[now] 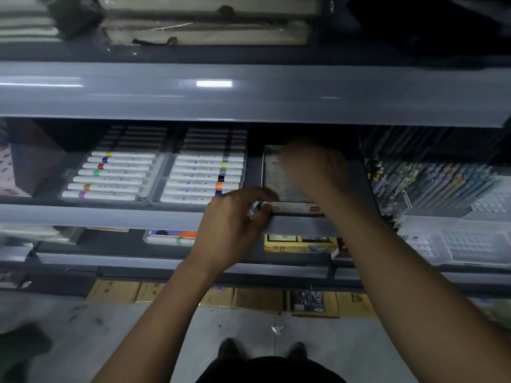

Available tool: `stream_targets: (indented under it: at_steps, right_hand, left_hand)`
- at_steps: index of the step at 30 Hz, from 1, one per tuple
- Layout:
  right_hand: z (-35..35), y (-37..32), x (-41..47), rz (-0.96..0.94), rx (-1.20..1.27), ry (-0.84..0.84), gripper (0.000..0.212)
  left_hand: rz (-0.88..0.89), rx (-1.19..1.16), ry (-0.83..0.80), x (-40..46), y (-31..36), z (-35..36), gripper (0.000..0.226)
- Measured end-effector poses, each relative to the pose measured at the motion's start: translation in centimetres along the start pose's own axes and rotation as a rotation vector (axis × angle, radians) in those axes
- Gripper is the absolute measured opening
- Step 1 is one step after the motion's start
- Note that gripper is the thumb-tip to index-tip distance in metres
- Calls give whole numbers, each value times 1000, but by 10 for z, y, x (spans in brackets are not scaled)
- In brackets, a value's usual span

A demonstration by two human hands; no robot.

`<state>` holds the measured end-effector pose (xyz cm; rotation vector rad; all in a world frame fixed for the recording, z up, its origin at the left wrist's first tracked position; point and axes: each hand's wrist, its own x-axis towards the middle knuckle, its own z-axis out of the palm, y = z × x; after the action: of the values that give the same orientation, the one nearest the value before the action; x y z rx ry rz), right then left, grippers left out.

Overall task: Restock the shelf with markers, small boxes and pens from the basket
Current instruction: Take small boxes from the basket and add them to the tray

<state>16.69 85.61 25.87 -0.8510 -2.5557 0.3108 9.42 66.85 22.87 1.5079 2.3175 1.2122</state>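
left hand [235, 217] pinches a marker [255, 209] just left of the small box [279, 183]; right hand [312, 167] curls over that box, grip unclear.

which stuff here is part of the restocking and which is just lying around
In the job: the small box under the right hand, the pen gripped by the left hand, both marker trays.
Lying about: cardboard cartons on the floor, the yellow box one shelf down.

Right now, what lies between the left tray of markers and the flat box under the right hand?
In the head view, a second marker tray lies between the left tray and the flat box that the right hand touches.
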Motion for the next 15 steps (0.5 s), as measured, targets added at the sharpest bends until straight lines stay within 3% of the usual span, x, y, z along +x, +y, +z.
stream_targets:
  at_steps: [4,9,11,15]
  right_hand:
    - [7,1,2,-14,-34,103,15]
    - [-1,3,-2,4,65,12,18]
    - [-7,3,-7,36,113,8,18]
    - [-15,-2,-20,35,253,54,15]
  left_hand:
    - [3,3,9,0,-1,0,20]
    - [-13,-51,20,-1,5,-2,19]
    - [-110,-167,41,-2,12,-5,26]
    - [-425,-629,30,4,31,-17,31]
